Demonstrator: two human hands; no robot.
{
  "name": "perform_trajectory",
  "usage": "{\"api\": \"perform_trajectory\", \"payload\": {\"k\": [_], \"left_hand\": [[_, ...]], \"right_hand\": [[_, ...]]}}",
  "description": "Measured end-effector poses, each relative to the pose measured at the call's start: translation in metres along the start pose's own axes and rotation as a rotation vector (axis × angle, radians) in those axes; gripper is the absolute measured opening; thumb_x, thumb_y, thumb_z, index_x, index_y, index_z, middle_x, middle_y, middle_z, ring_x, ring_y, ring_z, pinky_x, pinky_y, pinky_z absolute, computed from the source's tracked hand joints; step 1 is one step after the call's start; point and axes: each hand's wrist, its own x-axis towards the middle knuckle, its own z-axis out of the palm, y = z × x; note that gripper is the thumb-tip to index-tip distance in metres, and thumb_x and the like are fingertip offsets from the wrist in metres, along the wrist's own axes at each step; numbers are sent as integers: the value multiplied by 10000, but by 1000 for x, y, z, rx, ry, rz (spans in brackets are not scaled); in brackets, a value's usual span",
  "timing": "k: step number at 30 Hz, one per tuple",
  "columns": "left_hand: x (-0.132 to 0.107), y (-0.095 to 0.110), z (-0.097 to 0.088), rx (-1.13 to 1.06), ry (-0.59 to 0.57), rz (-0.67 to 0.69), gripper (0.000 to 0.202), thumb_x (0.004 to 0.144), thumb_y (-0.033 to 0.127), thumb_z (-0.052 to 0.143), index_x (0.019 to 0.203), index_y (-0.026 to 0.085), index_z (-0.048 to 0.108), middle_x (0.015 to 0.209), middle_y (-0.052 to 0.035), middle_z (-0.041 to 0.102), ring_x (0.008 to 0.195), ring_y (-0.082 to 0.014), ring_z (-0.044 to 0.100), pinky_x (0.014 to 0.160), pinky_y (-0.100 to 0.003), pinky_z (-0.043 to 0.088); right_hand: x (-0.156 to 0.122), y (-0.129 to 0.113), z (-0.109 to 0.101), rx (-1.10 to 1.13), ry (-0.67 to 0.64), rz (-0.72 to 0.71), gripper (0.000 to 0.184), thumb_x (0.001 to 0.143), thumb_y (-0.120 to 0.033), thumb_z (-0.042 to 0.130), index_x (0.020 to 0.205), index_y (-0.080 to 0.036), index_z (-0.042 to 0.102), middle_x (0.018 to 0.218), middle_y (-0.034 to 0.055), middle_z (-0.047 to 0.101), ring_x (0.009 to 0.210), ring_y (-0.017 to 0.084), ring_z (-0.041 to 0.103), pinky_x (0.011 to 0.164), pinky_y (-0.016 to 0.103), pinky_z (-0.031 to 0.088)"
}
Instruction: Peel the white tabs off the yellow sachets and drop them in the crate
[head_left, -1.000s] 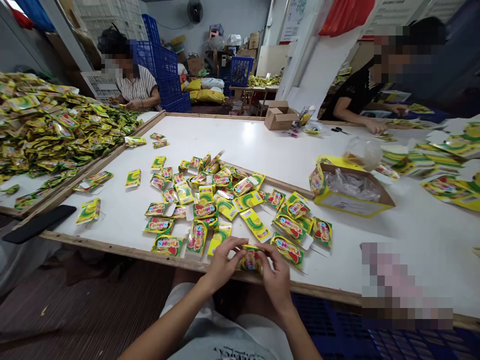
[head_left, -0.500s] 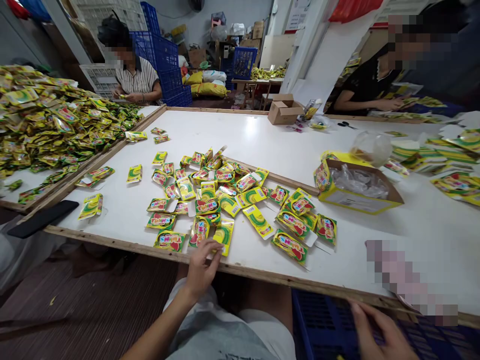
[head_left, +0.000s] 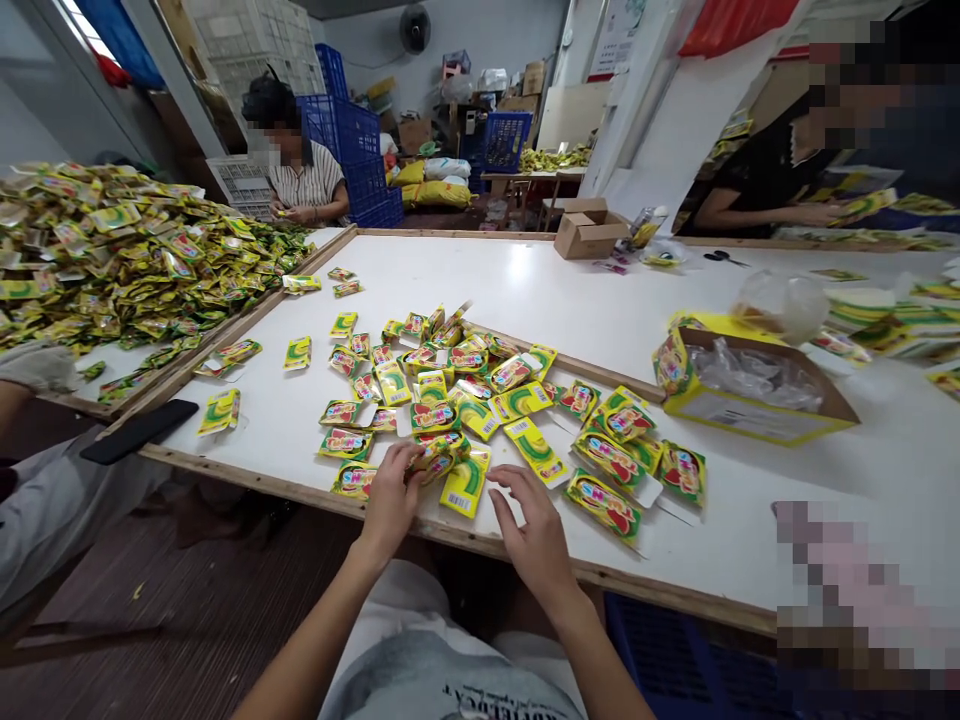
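Note:
Several yellow-green snack packets [head_left: 480,395] lie scattered on the white table [head_left: 525,290] in front of me. My left hand [head_left: 391,495] is at the near edge, its fingers closed on one packet [head_left: 437,455] that is lifted slightly off the pile. My right hand [head_left: 529,522] hovers beside it with fingers spread and nothing in them, just right of a yellow packet [head_left: 466,482] lying back side up. An open yellow carton [head_left: 750,385] with clear plastic inside stands to the right.
A huge heap of packets [head_left: 112,255] covers the table to the left, with a black phone [head_left: 139,431] at its edge. Two other people sit at the far left [head_left: 304,170] and far right [head_left: 772,185]. A small cardboard box [head_left: 589,230] stands at the back. Blue crate [head_left: 675,660] below right.
My right hand has come back up from the blue crate below to the table edge, empty. My left hand has closed on a packet from the pile.

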Motion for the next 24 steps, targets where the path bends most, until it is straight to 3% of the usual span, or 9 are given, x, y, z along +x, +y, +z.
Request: {"api": "perform_trajectory", "payload": {"k": [4,6,8,12,14,17,20,24], "left_hand": [[11,28,-6,100,-216,242,304,841,107,562,1092,263,632,1015,-59,696,943,-253,623,858,-403,460],[16,45,-5,95,-337,372,297,861,123,556,1104,277,628,1039,-56,695,960,-251,620,897,-420,437],[17,57,1,32,-330,417,309,878,133,538,1141,280,605,1127,-65,660,1068,-258,584,965,-440,405],[8,63,27,-267,-20,181,466,856,200,604,1289,257,441,1326,-114,509,1269,-278,454,1052,-458,365],[0,61,45,-517,-68,39,488,857,236,612,1287,255,381,1275,-109,545,1179,-250,545,989,-415,440],[-11,60,68,-768,-276,-71,392,877,240,582,1228,249,408,1125,-71,641,1004,-202,640,898,-353,495],[-16,61,80,-801,-349,-87,375,872,226,587,1219,238,444,1074,-64,665,969,-191,643,894,-335,482],[-13,57,84,-794,-335,-101,355,867,247,596,1195,223,464,1007,-50,667,906,-180,636,836,-302,481]], "right_hand": [[12,-3,1,-66,-114,-103,374,873,-208,551,1231,-310,579,1277,50,596,1208,287,509,1020,506,381],[13,0,4,-36,-162,-71,425,861,-196,562,1271,-307,551,1271,56,608,1176,293,539,1009,523,385],[8,7,7,65,-126,38,387,871,-220,551,1252,-286,555,1220,71,636,1107,280,586,966,502,435],[-11,29,9,411,103,313,370,863,-328,591,1212,-254,492,1167,89,650,1068,246,621,880,405,521],[-21,37,8,520,156,388,399,849,-350,617,1197,-260,443,1107,81,667,1031,230,641,843,370,540],[-34,46,3,464,169,407,407,850,-344,622,1197,-268,424,1131,84,641,1059,219,622,881,370,520],[-39,52,-6,350,175,356,381,865,-326,603,1209,-269,449,1183,86,599,1068,213,605,923,382,492],[-32,58,-19,308,88,318,312,878,-342,578,1173,-251,536,1167,82,614,1033,220,612,889,371,503]]}}
